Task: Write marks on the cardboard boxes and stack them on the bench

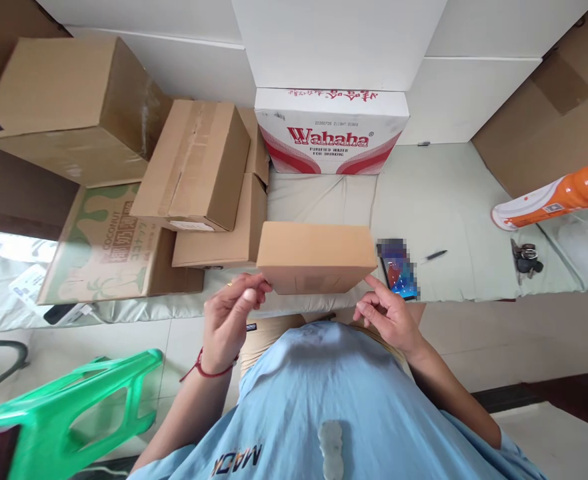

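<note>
A small plain cardboard box (317,245) is near the front edge of the covered table, with its broad top face and narrower front face showing. My left hand (237,310), with a red string bracelet at the wrist, is closed loosely, its fingertips against the box's left front corner. At the right front corner, the index finger of my right hand (387,313) touches the box while its other fingers curl below. The box is held between the two hands. Its underside is hidden.
Several larger cartons (189,163) are stacked at the left. A Wahaha carton (331,133) stands at the back. Right of the small box lie a phone (398,270), a pen (435,255), keys (527,259) and an orange bottle (557,197). A green stool (74,413) stands lower left.
</note>
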The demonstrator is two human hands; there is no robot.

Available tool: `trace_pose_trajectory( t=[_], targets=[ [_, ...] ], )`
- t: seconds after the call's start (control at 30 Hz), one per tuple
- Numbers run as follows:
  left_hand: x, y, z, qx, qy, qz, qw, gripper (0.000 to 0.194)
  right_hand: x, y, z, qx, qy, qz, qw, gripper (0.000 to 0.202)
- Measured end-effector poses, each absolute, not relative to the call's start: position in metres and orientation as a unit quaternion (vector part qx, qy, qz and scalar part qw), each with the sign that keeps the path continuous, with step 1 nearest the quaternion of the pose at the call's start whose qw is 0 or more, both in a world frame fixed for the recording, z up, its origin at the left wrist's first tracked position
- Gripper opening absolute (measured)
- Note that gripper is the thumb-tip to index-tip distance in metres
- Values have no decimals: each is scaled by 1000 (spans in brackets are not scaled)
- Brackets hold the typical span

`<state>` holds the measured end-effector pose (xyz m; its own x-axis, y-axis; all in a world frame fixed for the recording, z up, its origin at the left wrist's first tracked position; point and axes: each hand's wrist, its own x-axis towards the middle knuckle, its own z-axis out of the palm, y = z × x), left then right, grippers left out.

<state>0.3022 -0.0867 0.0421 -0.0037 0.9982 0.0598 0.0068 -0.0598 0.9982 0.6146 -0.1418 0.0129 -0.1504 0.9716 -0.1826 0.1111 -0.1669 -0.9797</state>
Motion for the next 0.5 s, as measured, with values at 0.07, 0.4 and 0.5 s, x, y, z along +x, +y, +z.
trace_pose_trajectory(
  t=[0.07,0.4,0.5],
  targets=[
    [303,-91,51,606,470,478,428,35,615,-141,4,-531,-453,600,391,61],
    [314,-94,52,658,417,457,430,47,605,-155,-19,-491,-345,649,468,48],
    [316,-94,40,560,400,486,539,45,611,-154,-21,-502,-373,613,483,39]
  ],
)
